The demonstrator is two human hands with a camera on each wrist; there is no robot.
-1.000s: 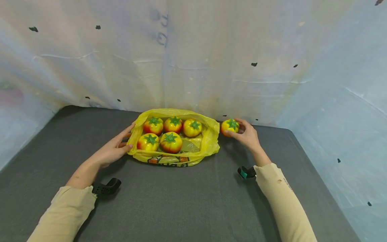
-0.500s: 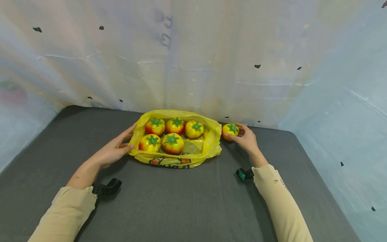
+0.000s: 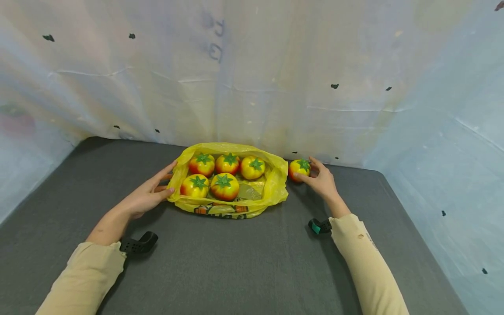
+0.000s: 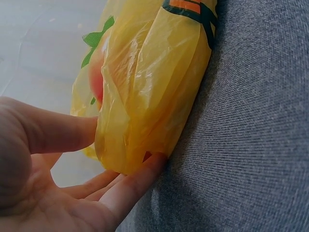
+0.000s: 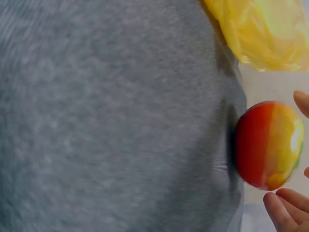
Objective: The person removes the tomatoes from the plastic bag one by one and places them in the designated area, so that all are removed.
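Note:
A yellow plastic bag (image 3: 277, 183) lies with its mouth spread on the dark table, several red-and-yellow tomatoes with green star-shaped tops inside, such as the front one (image 3: 225, 187). At the bag's left end is my left hand (image 3: 143, 197), thumb and fingertips touching the plastic. In the left wrist view its fingers (image 4: 133, 188) stretch along the bag near the cloth. One more tomato (image 3: 298, 170) stands on the table just right of the bag. My right hand (image 3: 322, 180) is around it, thumb and fingers spread; in the right wrist view the fingertips (image 5: 276, 209) are close beside the tomato (image 5: 266, 145).
Grey cloth covers the table (image 3: 236, 262). Behind it hangs a pale plastic sheet (image 3: 267, 87) with black marks, close to the bag's back edge. Another sheet (image 3: 453, 175) borders the right side. Each wrist wears a black strap, such as the left one (image 3: 139, 243).
The view has shifted slightly. My right hand's fingers have loosened around the lone tomato, which stays beside the bag. My left hand keeps its place at the bag's end.

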